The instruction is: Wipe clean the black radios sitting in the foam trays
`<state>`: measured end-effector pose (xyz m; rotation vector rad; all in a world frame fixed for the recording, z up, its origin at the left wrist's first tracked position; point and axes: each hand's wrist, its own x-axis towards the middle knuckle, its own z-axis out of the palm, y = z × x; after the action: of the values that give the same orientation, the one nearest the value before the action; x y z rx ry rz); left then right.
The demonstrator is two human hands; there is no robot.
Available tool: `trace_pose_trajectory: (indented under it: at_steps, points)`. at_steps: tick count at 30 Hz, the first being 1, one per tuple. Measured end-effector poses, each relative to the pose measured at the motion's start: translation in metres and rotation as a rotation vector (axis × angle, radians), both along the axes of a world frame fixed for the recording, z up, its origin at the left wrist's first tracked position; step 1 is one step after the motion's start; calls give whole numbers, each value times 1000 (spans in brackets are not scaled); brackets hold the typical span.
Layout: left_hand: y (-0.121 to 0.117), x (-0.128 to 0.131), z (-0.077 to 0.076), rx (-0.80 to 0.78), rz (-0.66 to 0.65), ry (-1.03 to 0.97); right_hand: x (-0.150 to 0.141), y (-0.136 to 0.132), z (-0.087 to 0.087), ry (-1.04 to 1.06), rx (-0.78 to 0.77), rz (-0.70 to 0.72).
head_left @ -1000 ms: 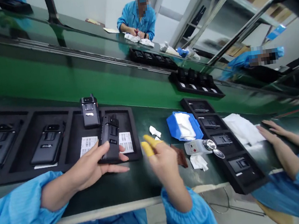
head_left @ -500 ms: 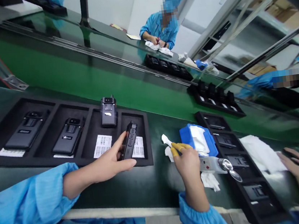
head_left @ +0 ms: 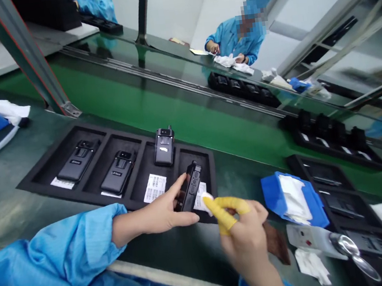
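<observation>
Clock positions are read from the held device, with 12 pointing away from the person. The dark green tabletop (head_left: 187,255) ends in a pale front edge towards 7 o'clock, with a strip of open surface between that edge and the tray. The 4-compartment black tray (head_left: 30,182) spreads mostly towards 9 and 10. A 2nd black tray (head_left: 292,160) lies well apart, between 3 and 4. The blue bin (head_left: 272,193) of white wipes sits at 3, beside the 2nd tray's near-left edge; a gap of open tabletop separates it from the 4-compartment tray's right edge.

The right hand (head_left: 243,225), between 4 and 5, has yellow covers on 2 fingers, their tips pinched together on a small white wad. The left hand (head_left: 161,211), at 8, is curled around the held device (head_left: 193,186), thumb in front. This black device is turned narrow side up over the 4th compartment; whether it touches the tray, I cannot tell. A standing device (head_left: 164,148) leans on the 3rd compartment's far edge, at 11; 2 lying devices (head_left: 116,173) fill compartments towards 10.

A clear bottle (head_left: 307,236) lies at 4. The white wad (head_left: 207,197) is just beside the held device.
</observation>
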<state>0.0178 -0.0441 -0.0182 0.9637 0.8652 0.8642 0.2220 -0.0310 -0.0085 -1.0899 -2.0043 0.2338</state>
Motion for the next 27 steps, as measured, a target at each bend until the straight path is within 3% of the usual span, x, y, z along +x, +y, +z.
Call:
trace_pose_trajectory:
  at_steps: [4,9,15,22,27]
  points:
    - [-1,1,1,38,12,26,-26,-10,9,-23,17,86]
    - [-1,2,2,1,-24,-50,-27,-8,12,-155,96,196]
    - [0,1,2,-11,-21,16,-28,-5,13,-253,259,71]
    - [1,1,1,-25,-15,-29,-26,-7,17,-236,142,206]
    - [3,1,4,-62,8,38,-25,1,13,-271,237,106]
